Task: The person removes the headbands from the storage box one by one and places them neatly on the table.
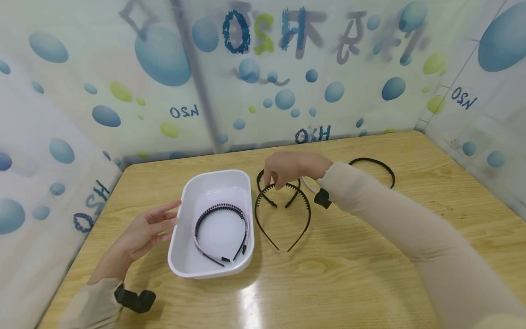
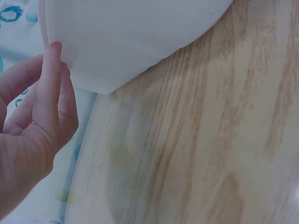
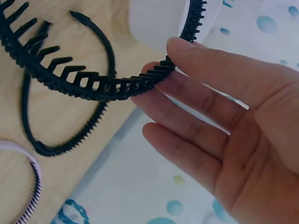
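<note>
- Right arm (image 1: 394, 224), nearest the camera, reaches up and inward from the lower right, its pale sleeve pushed back from the wrist.
- Right hand (image 1: 289, 165) bends downward at the wrist; its fingers (image 3: 201, 58) pinch a toothed black headband, thumb on one side, forefinger on the other, the last finger free of it.
- Held headband (image 3: 93, 92) is gripped near the top of its curve, its two ends pointing back toward the person; whether they touch the bench (image 1: 353, 278) cannot be told.
- Second black headband (image 3: 111, 58) lies on the bench just behind it.
- Pink headband (image 3: 23, 149) lies near that one, partly hidden by the right wrist in the head view.
- Third black headband (image 1: 383, 164) lies beyond the right forearm, farther right.
- Left hand (image 1: 144, 233) comes in from the lower left, its fingers spread and only slightly bent, tips against the tub's outer side without curling round it.
- White tub (image 1: 222, 185) stands between the hands, with a black and a pink headband overlapping inside.
- Bubble-printed wall (image 1: 349, 114) rises behind the bench.
</note>
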`<state>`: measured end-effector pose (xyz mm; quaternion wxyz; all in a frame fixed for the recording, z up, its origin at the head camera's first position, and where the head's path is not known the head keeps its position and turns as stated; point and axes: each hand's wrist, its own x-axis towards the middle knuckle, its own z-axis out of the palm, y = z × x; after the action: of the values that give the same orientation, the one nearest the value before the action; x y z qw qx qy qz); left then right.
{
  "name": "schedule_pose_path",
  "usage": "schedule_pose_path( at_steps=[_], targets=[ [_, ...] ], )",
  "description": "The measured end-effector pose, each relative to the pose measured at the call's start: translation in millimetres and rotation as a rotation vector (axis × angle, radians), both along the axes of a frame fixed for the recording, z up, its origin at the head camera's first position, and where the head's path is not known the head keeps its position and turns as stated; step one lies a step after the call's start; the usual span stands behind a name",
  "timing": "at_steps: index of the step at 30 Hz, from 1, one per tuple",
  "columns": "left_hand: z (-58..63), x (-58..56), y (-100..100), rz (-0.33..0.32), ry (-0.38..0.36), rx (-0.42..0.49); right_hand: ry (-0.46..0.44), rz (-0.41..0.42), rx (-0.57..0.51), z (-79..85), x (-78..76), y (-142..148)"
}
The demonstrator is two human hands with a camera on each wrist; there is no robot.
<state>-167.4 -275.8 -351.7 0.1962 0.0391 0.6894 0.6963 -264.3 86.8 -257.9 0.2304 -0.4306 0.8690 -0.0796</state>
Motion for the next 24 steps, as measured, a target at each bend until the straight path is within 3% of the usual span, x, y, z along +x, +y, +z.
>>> schedule_pose_path(
  at_steps=[12,24],
  targets=[
    [0.0,-0.1,1,0.013,-0.016,-0.005,-0.021,0.074,-0.017,-31.6,5.7,0],
    [2.2,0.9,1,0.008,-0.012,0.015,-0.002,0.049,-0.021,-48.7,9.7,-5]
  ],
)
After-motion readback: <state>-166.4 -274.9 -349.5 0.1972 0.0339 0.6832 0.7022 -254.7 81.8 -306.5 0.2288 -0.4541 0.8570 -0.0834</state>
